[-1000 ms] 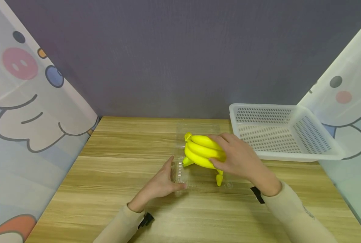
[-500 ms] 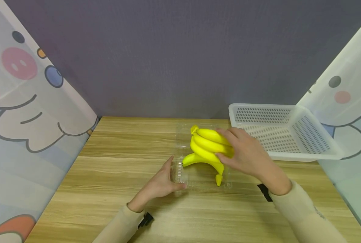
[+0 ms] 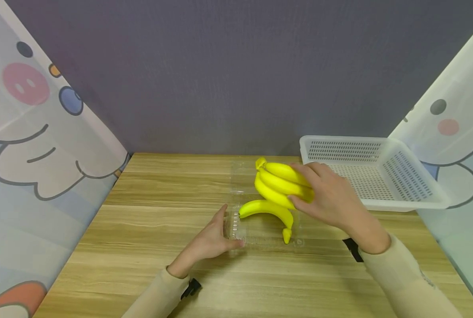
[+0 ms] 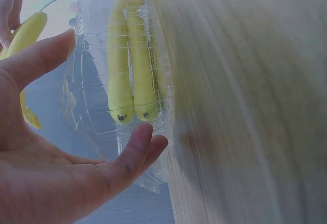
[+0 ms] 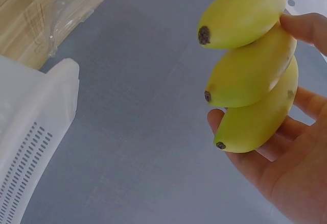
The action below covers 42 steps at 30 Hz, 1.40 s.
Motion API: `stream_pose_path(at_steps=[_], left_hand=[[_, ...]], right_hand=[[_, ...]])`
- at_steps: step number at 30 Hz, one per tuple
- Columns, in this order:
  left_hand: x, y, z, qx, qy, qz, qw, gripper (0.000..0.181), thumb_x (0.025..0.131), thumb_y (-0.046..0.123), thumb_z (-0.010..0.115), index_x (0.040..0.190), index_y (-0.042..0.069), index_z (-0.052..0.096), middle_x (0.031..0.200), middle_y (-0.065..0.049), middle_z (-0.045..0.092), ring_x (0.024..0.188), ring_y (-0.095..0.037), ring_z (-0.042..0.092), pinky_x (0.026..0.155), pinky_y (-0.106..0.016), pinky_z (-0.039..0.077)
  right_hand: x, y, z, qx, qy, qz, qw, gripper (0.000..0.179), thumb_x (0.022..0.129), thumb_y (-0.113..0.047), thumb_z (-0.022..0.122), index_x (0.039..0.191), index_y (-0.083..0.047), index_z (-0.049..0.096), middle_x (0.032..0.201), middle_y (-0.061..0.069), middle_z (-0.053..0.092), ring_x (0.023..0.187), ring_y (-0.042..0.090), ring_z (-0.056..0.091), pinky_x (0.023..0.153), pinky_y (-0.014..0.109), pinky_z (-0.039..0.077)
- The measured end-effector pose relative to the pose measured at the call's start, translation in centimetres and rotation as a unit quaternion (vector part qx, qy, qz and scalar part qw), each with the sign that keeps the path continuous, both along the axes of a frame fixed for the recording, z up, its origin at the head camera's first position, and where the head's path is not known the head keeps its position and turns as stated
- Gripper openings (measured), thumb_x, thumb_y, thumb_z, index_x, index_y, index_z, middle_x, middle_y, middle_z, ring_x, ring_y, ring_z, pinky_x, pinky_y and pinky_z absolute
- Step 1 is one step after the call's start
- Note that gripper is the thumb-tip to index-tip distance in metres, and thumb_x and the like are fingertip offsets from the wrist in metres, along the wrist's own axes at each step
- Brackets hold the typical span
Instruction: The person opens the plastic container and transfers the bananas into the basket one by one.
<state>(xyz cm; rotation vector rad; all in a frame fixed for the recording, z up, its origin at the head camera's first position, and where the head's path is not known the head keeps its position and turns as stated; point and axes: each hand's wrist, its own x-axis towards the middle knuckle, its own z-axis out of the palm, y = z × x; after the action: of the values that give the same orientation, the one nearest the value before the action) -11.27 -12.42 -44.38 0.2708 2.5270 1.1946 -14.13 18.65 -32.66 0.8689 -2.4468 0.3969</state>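
My right hand (image 3: 332, 198) grips a bunch of three yellow bananas (image 3: 278, 184) and holds it above a clear plastic clamshell box (image 3: 235, 224). In the right wrist view, thumb and fingers wrap the bunch's side, its dark tips (image 5: 204, 35) facing out. More bananas (image 3: 266, 206) lie in the box; the left wrist view shows two side by side, joined at the stem. At the box's near left corner my left hand (image 3: 206, 240) is spread, thumb at the front edge and fingers along the left side.
A white perforated plastic basket (image 3: 387, 204) stands at the back right of the wooden table (image 3: 153, 212). The box's flap (image 3: 240, 174) lies folded back towards the grey wall (image 3: 220, 88). Cartoon-printed panels (image 3: 41, 145) flank the table.
My right hand has lifted the bunch and moved it back and to the right, which uncovers the banana lying in the box. The left hand and the box have stayed put.
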Motion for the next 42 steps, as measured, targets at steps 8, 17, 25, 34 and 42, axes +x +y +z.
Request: stream_pose_path(at_steps=[8,17,25,34,42], left_hand=[[0.1,0.0,0.0,0.0,0.001,-0.002,1.0,0.122,0.08,0.041,0.087,0.162,0.002,0.007,0.165,-0.026,0.017,0.147,-0.045,0.027,0.116,-0.062,0.029],[0.1,0.1,0.1,-0.003,0.0,-0.001,1.0,0.122,0.08,0.039,0.088,0.163,0.002,0.007,0.165,-0.026,0.017,0.147,-0.045,0.028,0.116,-0.062,0.029],[0.0,0.0,0.1,-0.002,-0.003,-0.001,1.0,0.122,0.08,0.04,0.087,0.163,0.003,0.006,0.166,-0.025,0.014,0.148,-0.045,0.025,0.116,-0.062,0.028],[0.1,-0.1,0.1,0.004,-0.006,-0.004,1.0,0.122,0.08,0.041,0.087,0.163,0.003,0.005,0.166,-0.025,0.014,0.147,-0.045,0.027,0.115,-0.063,0.03],[0.1,-0.1,0.0,0.006,-0.007,-0.004,1.0,0.122,0.08,0.042,0.086,0.163,0.005,0.005,0.166,-0.024,0.014,0.147,-0.045,0.026,0.115,-0.062,0.029]], right_hand=[[-0.1,0.6,0.3,-0.002,0.01,-0.003,0.9999,0.071,0.075,-0.028,0.084,0.138,-0.006,0.059,0.105,0.013,0.064,0.085,0.028,0.059,0.053,0.042,0.053],[-0.4,1.2,0.4,0.006,0.007,-0.015,0.9998,0.069,0.077,-0.03,0.082,0.137,-0.007,0.058,0.106,0.014,0.062,0.083,0.027,0.057,0.054,0.041,0.052],[-0.7,1.8,0.8,0.008,0.005,-0.025,0.9996,0.069,0.076,-0.029,0.082,0.136,-0.005,0.059,0.102,0.014,0.063,0.079,0.027,0.056,0.055,0.044,0.052],[-1.0,2.5,1.2,0.018,-0.006,-0.049,0.9986,0.07,0.077,-0.029,0.083,0.138,-0.006,0.058,0.103,0.015,0.063,0.082,0.03,0.058,0.056,0.048,0.054],[-1.3,3.2,1.4,0.026,-0.013,-0.065,0.9975,0.07,0.077,-0.027,0.082,0.139,-0.006,0.058,0.102,0.015,0.062,0.08,0.028,0.056,0.056,0.046,0.052]])
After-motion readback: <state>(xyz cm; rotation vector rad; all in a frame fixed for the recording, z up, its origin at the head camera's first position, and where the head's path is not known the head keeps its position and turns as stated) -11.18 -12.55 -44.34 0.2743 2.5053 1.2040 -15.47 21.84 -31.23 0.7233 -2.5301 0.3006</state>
